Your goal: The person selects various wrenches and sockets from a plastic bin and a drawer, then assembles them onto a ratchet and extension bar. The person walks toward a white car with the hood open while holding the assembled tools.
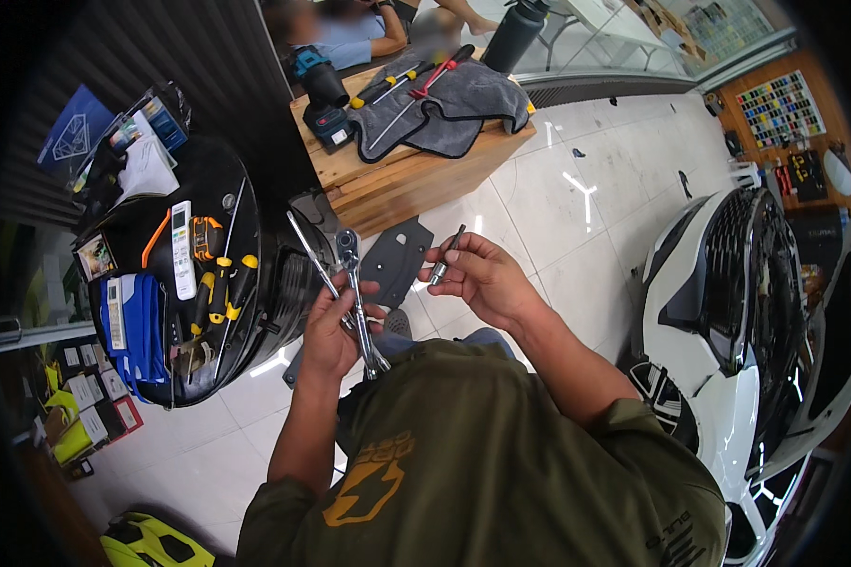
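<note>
My left hand (333, 333) is closed around a chrome ratchet wrench (348, 246), its round head pointing up and away from me. A slimmer chrome rod-like tool (307, 244) lies beside it in the same grip. Chrome ends show below the hand, and I cannot tell which tool each belongs to. To the right, my right hand (487, 282) pinches a bit socket (439, 273) between thumb and fingers. Its silver base points down, and a dark shaft sticks up past the fingertips. The two hands are apart, in front of my torso.
A wooden box (425, 175) ahead bears a grey cloth (459, 113), screwdrivers, a cordless power tool (323, 94) and a dark bottle (517, 36). On the left, a black table (151, 241) holds yellow-black screwdrivers and a remote control (181, 248). A white car (704, 397) stands right; a person sits beyond the box.
</note>
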Action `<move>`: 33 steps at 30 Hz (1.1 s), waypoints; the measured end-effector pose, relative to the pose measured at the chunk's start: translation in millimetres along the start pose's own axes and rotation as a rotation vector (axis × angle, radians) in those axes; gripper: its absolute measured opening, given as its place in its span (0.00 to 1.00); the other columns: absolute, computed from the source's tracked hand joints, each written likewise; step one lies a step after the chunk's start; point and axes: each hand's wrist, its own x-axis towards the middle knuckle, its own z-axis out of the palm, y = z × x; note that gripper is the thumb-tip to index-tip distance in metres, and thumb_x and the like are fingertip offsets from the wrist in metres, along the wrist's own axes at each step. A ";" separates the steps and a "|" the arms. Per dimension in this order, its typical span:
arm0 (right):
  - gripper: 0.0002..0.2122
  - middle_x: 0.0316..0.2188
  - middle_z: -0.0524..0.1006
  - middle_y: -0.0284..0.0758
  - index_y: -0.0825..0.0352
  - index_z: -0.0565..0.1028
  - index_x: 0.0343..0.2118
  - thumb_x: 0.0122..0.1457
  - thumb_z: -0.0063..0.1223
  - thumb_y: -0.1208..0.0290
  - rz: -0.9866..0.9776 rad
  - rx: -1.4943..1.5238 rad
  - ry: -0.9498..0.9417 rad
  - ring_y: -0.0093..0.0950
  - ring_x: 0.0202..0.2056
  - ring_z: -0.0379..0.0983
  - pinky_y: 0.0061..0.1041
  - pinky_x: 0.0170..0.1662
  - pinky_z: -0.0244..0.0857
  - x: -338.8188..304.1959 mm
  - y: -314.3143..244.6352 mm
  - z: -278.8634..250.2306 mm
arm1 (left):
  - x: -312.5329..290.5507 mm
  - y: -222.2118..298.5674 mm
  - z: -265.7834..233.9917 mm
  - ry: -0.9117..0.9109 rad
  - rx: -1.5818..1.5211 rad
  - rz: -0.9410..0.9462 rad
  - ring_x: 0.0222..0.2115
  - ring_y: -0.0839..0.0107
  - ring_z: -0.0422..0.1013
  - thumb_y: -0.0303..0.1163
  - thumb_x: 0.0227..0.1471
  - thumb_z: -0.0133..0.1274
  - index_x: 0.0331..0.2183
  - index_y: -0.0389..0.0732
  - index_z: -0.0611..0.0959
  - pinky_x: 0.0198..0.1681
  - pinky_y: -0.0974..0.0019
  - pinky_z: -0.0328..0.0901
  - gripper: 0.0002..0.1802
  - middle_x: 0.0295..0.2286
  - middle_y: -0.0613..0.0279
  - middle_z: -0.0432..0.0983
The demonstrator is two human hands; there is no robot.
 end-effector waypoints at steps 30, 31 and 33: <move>0.07 0.24 0.74 0.33 0.70 0.71 0.39 0.61 0.44 0.74 -0.111 -0.688 -0.135 0.19 0.28 0.69 0.19 0.35 0.64 22.7 38.8 19.3 | 25.9 106.5 -0.4 0.351 0.538 0.369 0.20 0.74 0.71 0.26 0.56 0.43 0.46 0.35 0.67 0.18 0.72 0.67 0.15 0.33 0.54 0.73; 0.07 0.25 0.74 0.33 0.70 0.71 0.39 0.61 0.44 0.74 -0.102 -0.683 -0.150 0.19 0.28 0.69 0.19 0.35 0.65 22.5 42.2 21.3 | 34.6 119.3 -10.0 0.392 0.566 0.410 0.20 0.75 0.70 0.27 0.56 0.44 0.45 0.35 0.69 0.17 0.72 0.66 0.14 0.31 0.56 0.73; 0.08 0.26 0.74 0.33 0.70 0.71 0.40 0.61 0.44 0.74 -0.085 -0.670 -0.181 0.19 0.29 0.69 0.19 0.35 0.65 19.7 49.5 23.6 | 50.5 143.1 -23.7 0.443 0.707 0.440 0.18 0.77 0.69 0.30 0.57 0.45 0.44 0.35 0.70 0.17 0.75 0.64 0.14 0.29 0.59 0.73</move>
